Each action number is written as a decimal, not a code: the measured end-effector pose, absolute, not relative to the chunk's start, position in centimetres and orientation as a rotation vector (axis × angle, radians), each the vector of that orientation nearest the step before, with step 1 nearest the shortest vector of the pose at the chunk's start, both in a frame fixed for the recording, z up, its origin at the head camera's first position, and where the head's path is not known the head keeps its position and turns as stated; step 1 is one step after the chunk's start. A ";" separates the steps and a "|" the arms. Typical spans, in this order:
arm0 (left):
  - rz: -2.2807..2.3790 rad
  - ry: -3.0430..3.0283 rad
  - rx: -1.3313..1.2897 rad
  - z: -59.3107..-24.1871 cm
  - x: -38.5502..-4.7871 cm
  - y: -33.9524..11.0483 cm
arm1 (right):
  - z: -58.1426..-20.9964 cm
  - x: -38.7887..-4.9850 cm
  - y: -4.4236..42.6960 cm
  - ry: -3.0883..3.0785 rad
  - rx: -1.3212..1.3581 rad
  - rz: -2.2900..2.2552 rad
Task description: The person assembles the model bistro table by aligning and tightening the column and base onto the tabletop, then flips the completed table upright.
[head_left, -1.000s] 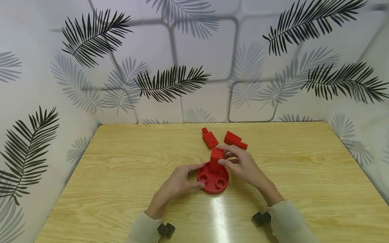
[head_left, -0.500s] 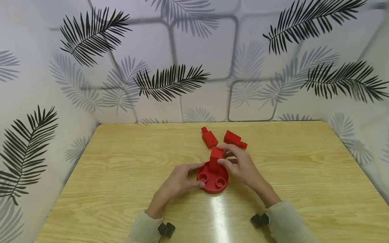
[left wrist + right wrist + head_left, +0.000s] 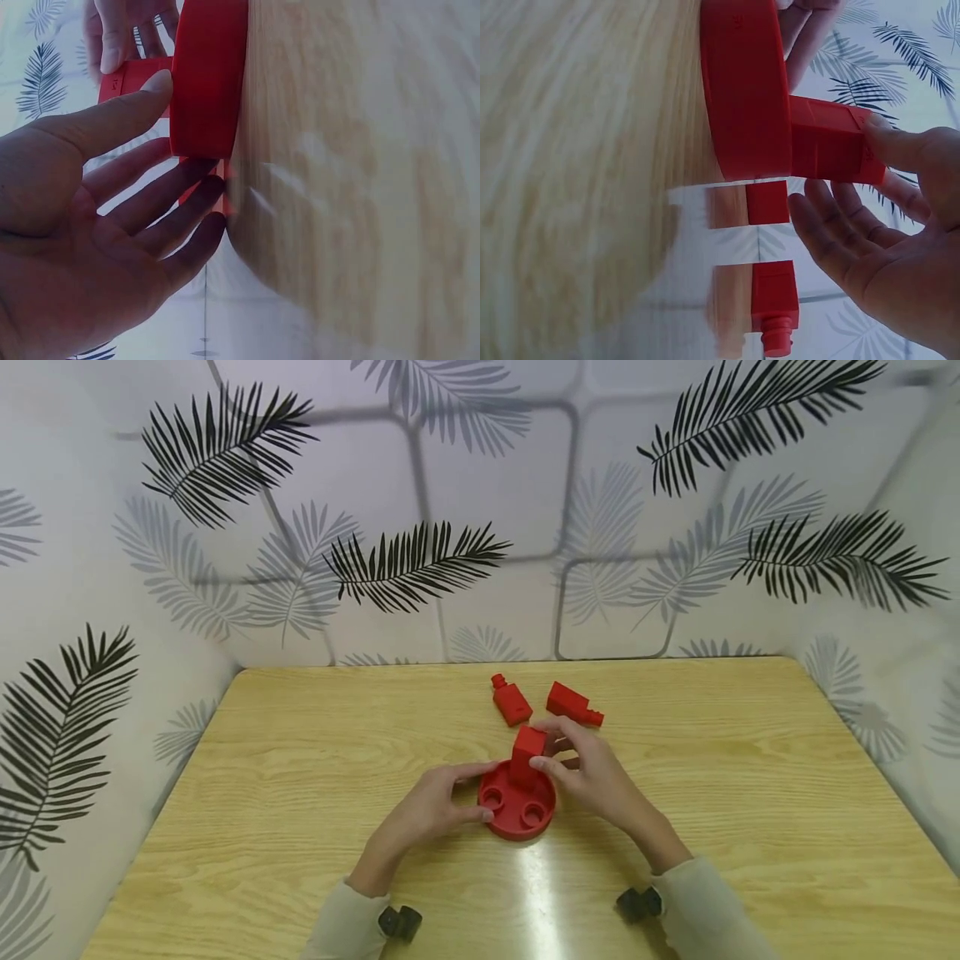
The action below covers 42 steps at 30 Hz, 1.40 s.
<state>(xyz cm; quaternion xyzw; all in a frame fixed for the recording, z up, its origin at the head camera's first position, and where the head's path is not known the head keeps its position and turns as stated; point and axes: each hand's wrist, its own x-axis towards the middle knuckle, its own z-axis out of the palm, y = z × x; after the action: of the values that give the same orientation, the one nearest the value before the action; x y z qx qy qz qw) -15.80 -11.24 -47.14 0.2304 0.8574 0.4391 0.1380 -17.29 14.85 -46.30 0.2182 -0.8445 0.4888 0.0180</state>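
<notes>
A round red base [image 3: 516, 827] with a raised rim lies on the table, two ring-shaped sockets showing inside it. My left hand [image 3: 427, 810] grips its left side, thumb at the near rim and fingers at the far rim. Upright in the back of the base stands a red rectangular block [image 3: 527, 756]; its lower end is hidden by the rim in the right wrist view. Near its top, my right hand [image 3: 592, 772] pinches the block between thumb and fingers. The left wrist view shows the left thumb [image 3: 112, 124] pressed against the base's edge.
Behind the base lie two loose red bottle-shaped blocks with ridged necks: one [image 3: 512, 702] pointing away to the left, the other [image 3: 572, 703] pointing right. The wooden table [image 3: 300, 760] ends at a leaf-patterned backdrop [image 3: 480, 485].
The whole scene has shifted slightly left in the head view. Both hands keep their hold on the base and the block, with no other visible movement.
</notes>
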 end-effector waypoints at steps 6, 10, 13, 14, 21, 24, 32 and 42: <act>1.323 2.498 0.616 -46.8 -15.5 -11.2 | -46.0 -17.8 15.9 -2.629 0.630 1.583; 1.436 2.547 0.563 -46.5 -15.5 -10.4 | -45.9 -18.6 17.1 -2.557 0.499 1.548; 1.545 2.576 0.535 -46.3 -15.5 -9.4 | -45.9 -19.4 17.8 -2.520 0.429 1.499; 1.576 2.586 0.527 -46.2 -15.6 -9.0 | -45.9 -19.7 17.9 -2.513 0.413 1.491; 1.741 2.607 0.465 -45.7 -15.8 -6.0 | -46.9 -22.3 18.1 -2.529 0.345 1.368; 1.759 2.645 0.436 -45.7 -16.0 -5.0 | -47.4 -23.4 18.1 -2.563 0.329 1.300; 1.771 2.717 0.347 -45.8 -16.1 -3.6 | -47.8 -25.0 17.9 -2.642 0.322 1.249; 1.761 2.673 0.436 -45.6 -15.9 -3.8 | -48.2 -25.6 17.9 -2.779 0.324 1.152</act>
<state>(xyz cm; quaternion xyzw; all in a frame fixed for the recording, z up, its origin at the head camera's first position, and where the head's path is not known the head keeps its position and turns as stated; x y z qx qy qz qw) -15.92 -3.77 -45.62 0.1348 0.8266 0.5446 -0.0444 -25.61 17.94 -48.19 0.1070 -0.9169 0.3802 0.0578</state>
